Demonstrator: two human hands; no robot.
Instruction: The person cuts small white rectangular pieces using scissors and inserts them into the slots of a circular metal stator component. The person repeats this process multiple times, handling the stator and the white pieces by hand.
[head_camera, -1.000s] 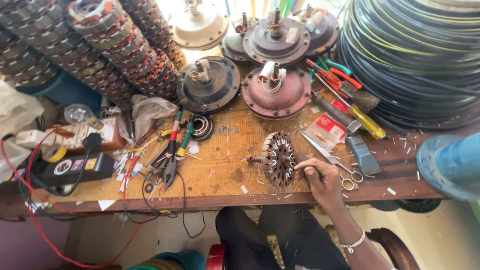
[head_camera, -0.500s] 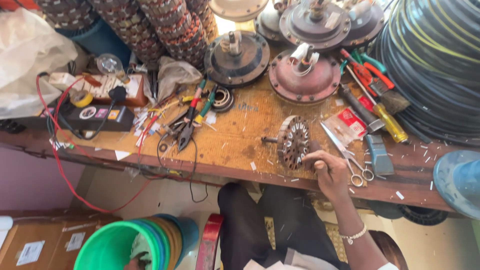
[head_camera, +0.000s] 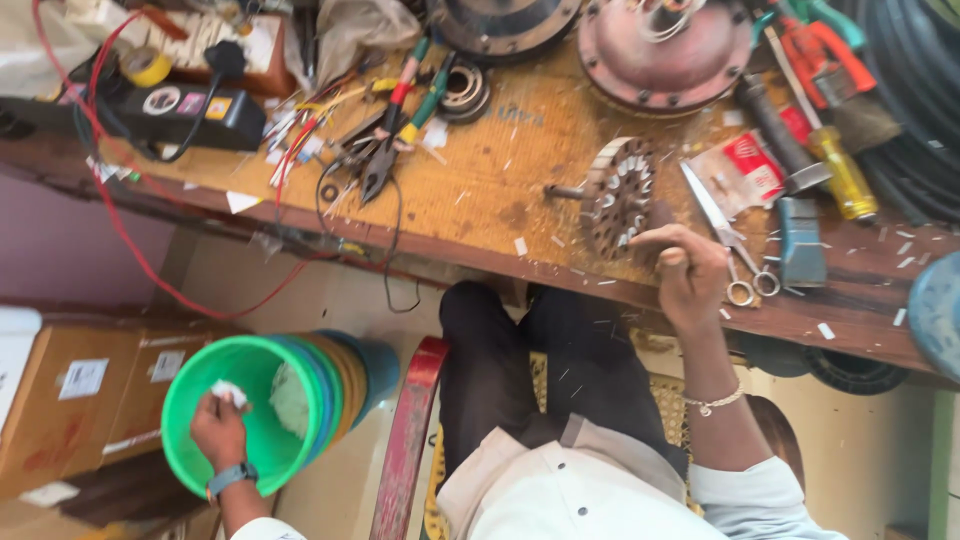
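My right hand (head_camera: 685, 270) grips the edge of a round fan motor stator (head_camera: 612, 198) that lies on the wooden workbench (head_camera: 480, 190), its shaft pointing left. My left hand (head_camera: 220, 425) hangs low at my left side, over the rim of a stack of plastic buckets (head_camera: 285, 400) whose top one is green. Its fingers pinch a small white crumpled scrap (head_camera: 228, 392) just above the bucket's opening. A watch sits on my left wrist and a bracelet on my right.
Scissors (head_camera: 725, 245), a red-and-white packet (head_camera: 745, 165) and a yellow-handled screwdriver (head_camera: 840, 165) lie right of the stator. Pliers (head_camera: 385, 150), loose wires and a black power strip (head_camera: 170, 110) sit at left. Fan motor housings (head_camera: 660, 45) stand behind. Cardboard boxes (head_camera: 80, 400) rest on the floor.
The view has tilted down and left, bringing the floor and the bucket stack in. My left hand now appears at the green bucket with a white scrap. My right hand stays on the stator.
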